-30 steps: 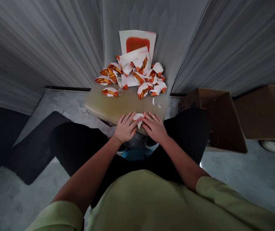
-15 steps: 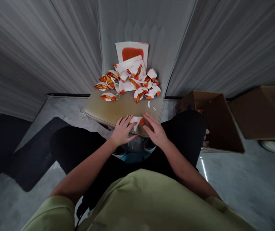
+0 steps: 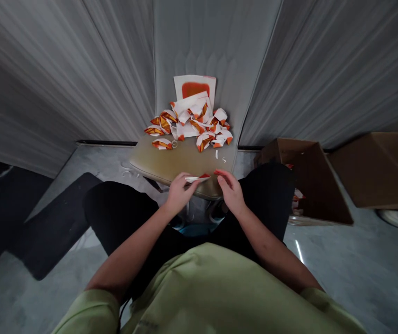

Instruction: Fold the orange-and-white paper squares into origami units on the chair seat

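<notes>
My left hand (image 3: 180, 193) is shut on a folded white paper piece with an orange tip (image 3: 197, 178), raised just above the front of the stained tan seat cushion (image 3: 171, 163). My right hand (image 3: 231, 191) is beside it, fingertips pinched on a thin orange-red paper strip (image 3: 220, 172). Farther back on the cushion lies a heap of folded white-and-orange paper pieces (image 3: 192, 127). Behind that heap stands a white sheet printed with a red-orange square (image 3: 194, 89).
A small ring (image 3: 174, 144) and tiny paper scraps (image 3: 216, 154) lie on the cushion. Grey pleated fabric (image 3: 324, 69) rises behind it. An open cardboard box (image 3: 310, 181) with paper inside stands right, beside another box (image 3: 376, 171). A dark mat (image 3: 59, 222) lies left.
The paper piece that lay flat under my hands is now lifted off the cushion in my left hand. My right hand has moved up and its fingers have closed together.
</notes>
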